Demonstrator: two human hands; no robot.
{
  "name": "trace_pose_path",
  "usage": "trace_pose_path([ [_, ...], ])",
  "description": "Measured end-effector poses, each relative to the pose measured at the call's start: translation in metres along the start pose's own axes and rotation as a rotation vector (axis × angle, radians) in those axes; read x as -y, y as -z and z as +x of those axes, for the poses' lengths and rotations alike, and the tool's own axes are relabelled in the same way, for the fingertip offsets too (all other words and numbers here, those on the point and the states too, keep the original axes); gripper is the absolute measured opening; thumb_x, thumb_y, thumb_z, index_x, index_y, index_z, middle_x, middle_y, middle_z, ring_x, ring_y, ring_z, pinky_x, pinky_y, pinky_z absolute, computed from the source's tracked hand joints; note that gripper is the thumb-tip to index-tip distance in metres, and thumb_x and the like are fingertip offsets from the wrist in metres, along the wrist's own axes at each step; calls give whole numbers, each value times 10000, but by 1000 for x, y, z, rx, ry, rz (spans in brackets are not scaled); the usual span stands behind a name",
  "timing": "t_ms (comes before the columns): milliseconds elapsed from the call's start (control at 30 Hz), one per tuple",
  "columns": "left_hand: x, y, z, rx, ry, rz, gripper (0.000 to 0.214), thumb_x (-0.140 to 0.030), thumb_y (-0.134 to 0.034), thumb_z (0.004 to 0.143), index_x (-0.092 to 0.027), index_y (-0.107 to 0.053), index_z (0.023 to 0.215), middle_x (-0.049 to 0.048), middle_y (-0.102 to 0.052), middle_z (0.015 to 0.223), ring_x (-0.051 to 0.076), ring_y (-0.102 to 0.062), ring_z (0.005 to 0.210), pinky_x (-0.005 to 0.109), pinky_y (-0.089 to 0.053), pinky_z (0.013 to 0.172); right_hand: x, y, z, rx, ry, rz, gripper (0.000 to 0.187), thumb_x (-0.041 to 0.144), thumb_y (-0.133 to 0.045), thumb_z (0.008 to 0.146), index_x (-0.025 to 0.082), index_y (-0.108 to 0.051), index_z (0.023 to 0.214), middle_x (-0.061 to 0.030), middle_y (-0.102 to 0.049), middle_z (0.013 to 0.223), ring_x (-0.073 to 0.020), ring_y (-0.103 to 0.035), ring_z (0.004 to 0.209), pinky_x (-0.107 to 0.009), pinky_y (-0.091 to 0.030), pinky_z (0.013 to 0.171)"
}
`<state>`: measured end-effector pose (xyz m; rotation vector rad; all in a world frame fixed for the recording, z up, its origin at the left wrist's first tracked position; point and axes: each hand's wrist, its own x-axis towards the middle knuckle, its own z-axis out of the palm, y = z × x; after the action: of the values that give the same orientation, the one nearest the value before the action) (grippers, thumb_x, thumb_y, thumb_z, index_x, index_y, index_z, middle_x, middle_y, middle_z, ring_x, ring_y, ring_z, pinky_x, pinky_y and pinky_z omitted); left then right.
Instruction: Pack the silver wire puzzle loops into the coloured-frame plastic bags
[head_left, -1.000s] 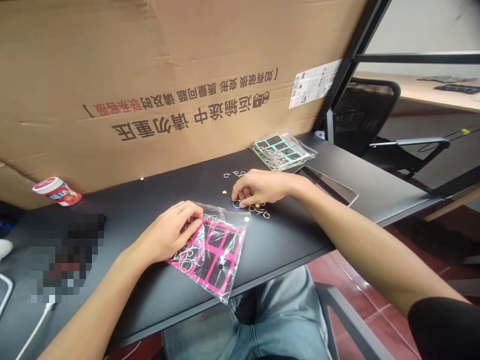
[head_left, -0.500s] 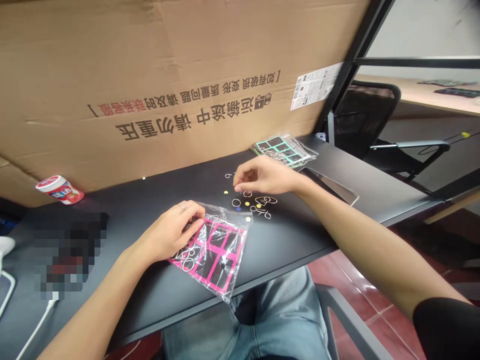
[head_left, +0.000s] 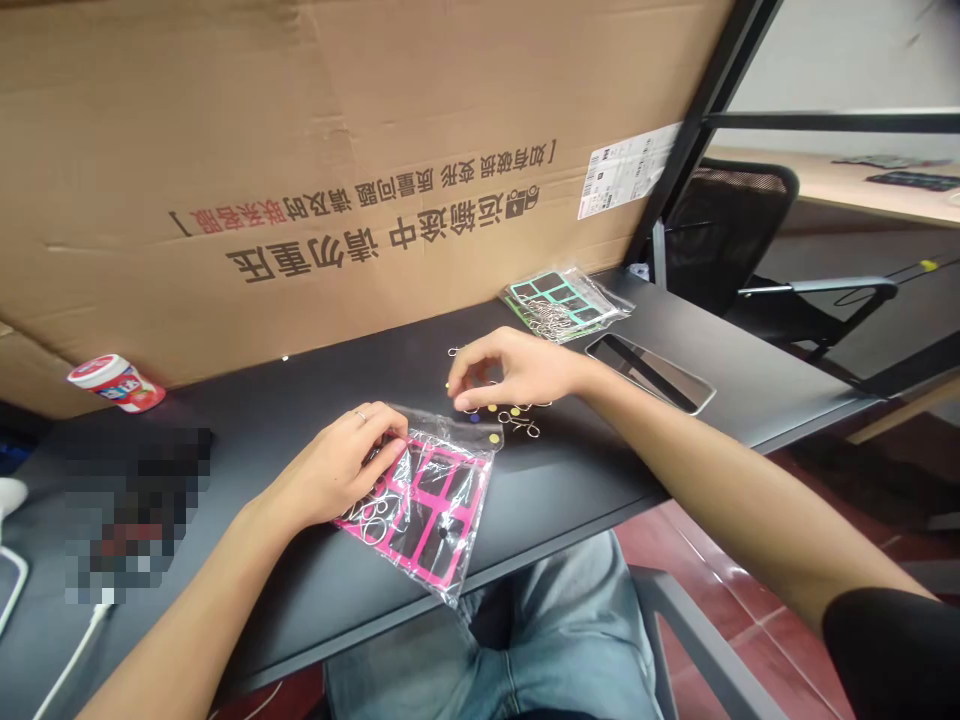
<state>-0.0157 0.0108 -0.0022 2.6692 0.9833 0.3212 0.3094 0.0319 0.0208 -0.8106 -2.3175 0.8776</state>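
A clear plastic bag with a pink and black card (head_left: 427, 500) and metal rings inside lies at the front of the black desk (head_left: 570, 470). My left hand (head_left: 341, 465) rests on the bag's left part, fingers curled on the plastic, a ring on one finger. My right hand (head_left: 510, 368) hovers just behind the bag over loose metal rings (head_left: 525, 415) and small yellow dots (head_left: 493, 408). Its fingers are pinched together at their tips; what they hold is too small to name.
A second clear bag with a green and black card (head_left: 562, 300) lies farther back on the right, with a phone (head_left: 649, 372) next to it. A large cardboard sheet (head_left: 337, 180) stands along the desk's back. A red and white container (head_left: 116, 382) lies at left. Office chair (head_left: 727, 240) at right.
My right hand rose from the rings near the bag, went back toward the far rings, then came forward and left again with fingers pinched. My left hand stayed on the bag.
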Motion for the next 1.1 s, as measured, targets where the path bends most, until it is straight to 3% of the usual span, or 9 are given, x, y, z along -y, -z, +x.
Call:
trace_pose_path([
  [133,-1,0,0,-5,-3,-13,156,-344,-469,1131,-256,-595,1109,25,-675,1093,188,-625,933,335,-495,843,-8,24,-13,379,-346,21,503,530,-967,708,202,-797,1049,-5,-796,834,-161,-701,660,-285,-504,626],
  [233,-1,0,0,-6,-2,-14,154,-343,-469,1132,-256,-594,1108,22,-675,1090,186,-623,930,334,-492,846,-10,24,-15,482,-445,-82,598,548,-1014,602,222,-784,1047,7,-792,850,-154,-694,645,-272,-480,598],
  [500,0,-1,1,-3,-1,-13,151,-346,-472,1132,-254,-591,1115,29,-670,1100,190,-615,929,342,-491,854,-7,15,-8,463,-338,-125,170,318,-810,839,212,-787,970,6,-801,774,-168,-715,680,-280,-497,648],
  [733,0,-1,1,2,4,-10,156,-350,-461,1136,-255,-582,1110,31,-665,1092,191,-606,922,346,-494,853,-17,16,-8,298,-315,-224,222,356,-868,808,210,-813,966,-13,-833,835,-184,-745,738,-294,-527,692],
  [933,-1,-1,0,4,2,-11,161,-350,-456,1138,-256,-584,1117,34,-665,1094,197,-616,943,349,-493,851,-11,10,-4,298,-267,-275,84,258,-782,855,212,-814,918,-5,-813,782,-178,-733,709,-292,-522,682],
  [1100,-1,0,1,1,-2,-11,150,-343,-466,1135,-254,-584,1108,25,-662,1090,189,-607,931,344,-487,859,-8,7,-5,300,-195,-236,106,153,-713,861,201,-783,923,-2,-798,790,-158,-718,707,-271,-516,684],
])
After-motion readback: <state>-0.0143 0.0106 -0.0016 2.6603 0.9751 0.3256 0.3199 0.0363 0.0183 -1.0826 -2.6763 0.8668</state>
